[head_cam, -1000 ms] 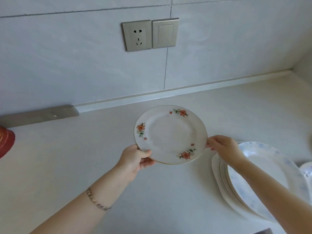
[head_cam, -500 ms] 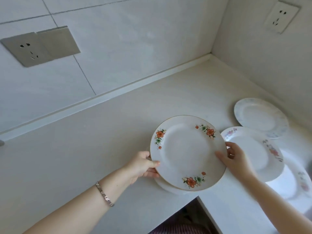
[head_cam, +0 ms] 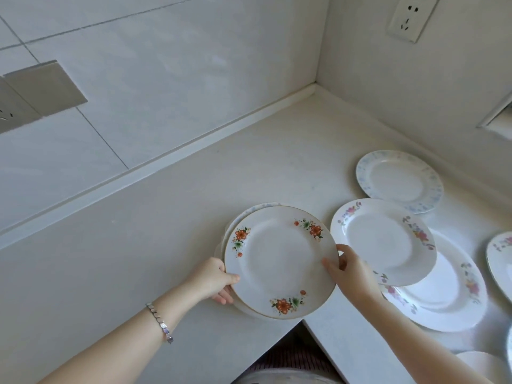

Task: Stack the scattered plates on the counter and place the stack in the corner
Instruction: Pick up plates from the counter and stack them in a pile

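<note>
A white plate with orange flowers lies on top of a small stack of plates near the counter's inner front edge. My left hand grips its left rim and my right hand holds its right rim. To the right, a pink-flowered plate rests partly on a larger floral plate. A blue-patterned plate lies further back by the right wall. The corner of the counter is at the back.
Another floral plate is cut off at the right edge, and a white rim shows at the bottom right. Wall sockets hang on the left wall and the right wall. The counter's front edge drops off below the stack.
Both hands carried the orange-flowered plate to the right and lowered it onto the stack. The view has swung right toward the corner.
</note>
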`<state>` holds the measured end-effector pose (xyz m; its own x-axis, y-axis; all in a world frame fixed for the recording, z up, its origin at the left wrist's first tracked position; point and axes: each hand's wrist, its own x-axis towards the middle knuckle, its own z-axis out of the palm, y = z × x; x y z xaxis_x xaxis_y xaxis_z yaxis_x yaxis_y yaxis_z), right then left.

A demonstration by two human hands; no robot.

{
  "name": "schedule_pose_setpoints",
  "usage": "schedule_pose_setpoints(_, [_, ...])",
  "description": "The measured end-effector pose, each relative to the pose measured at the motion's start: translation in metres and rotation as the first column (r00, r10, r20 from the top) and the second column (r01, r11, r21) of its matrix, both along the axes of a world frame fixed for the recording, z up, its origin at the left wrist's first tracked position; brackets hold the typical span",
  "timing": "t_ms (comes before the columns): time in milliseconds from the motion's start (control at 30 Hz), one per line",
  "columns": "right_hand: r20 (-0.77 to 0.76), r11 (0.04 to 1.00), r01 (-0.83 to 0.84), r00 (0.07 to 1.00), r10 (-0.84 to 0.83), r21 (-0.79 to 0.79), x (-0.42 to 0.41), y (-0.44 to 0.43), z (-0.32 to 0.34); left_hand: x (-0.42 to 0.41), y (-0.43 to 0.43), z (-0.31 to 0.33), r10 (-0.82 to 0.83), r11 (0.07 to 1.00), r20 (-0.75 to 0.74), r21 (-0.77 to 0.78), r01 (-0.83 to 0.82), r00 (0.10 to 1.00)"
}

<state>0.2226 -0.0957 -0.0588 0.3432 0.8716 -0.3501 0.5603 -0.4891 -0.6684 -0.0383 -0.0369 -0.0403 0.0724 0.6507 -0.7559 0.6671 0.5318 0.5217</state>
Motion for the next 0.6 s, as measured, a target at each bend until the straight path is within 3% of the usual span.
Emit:
schedule_pose_setpoints(100, [0.083, 0.999, -0.035, 0.996, 0.038, -0.035, -0.006, 0.002, -0.001, -0.002, 0.002, 0.003, -0.044, 0.998, -0.109, 0.039, 0.049, 0.993])
schedule_pose_setpoints(200, [0.100, 0.999, -0.003, 0.995, 0.007, -0.042, -0.014, 0.004, -0.002, -0.006, 0.001, 0.001, -0.087, 0.972, -0.280, 0.186, 0.143, 0.956])
schedule_pose_setpoints(267, [0.057, 0.998, 0.057, 0.997, -0.057, 0.000, -0.020, 0.006, -0.008, -0.005, 0.001, -0.003, -0.045, 0.944, -0.305, 0.299, 0.140, 0.951])
schedule_pose_setpoints(333, [-0.103, 0.987, 0.159, 0.982, -0.157, 0.011, -0.024, 0.010, -0.013, 0.001, 0.004, -0.011, 0.102, 0.920, -0.129, 0.389, -0.044, 0.986])
schedule_pose_setpoints(433, [-0.443, 0.945, 0.319, 0.839, -0.316, -0.070, -0.030, 0.019, -0.015, 0.019, 0.011, -0.021, 0.363, 0.875, 0.229, 0.249, -0.415, 0.903])
schedule_pose_setpoints(533, [-0.642, 0.890, 0.429, 0.640, -0.421, -0.156, -0.034, 0.024, -0.013, 0.030, 0.012, -0.028, 0.567, 0.796, 0.277, 0.054, -0.602, 0.775])
schedule_pose_setpoints(600, [-0.660, 0.872, 0.461, 0.607, -0.443, -0.162, -0.036, 0.024, -0.014, 0.031, 0.011, -0.027, 0.630, 0.755, 0.314, -0.035, -0.655, 0.710])
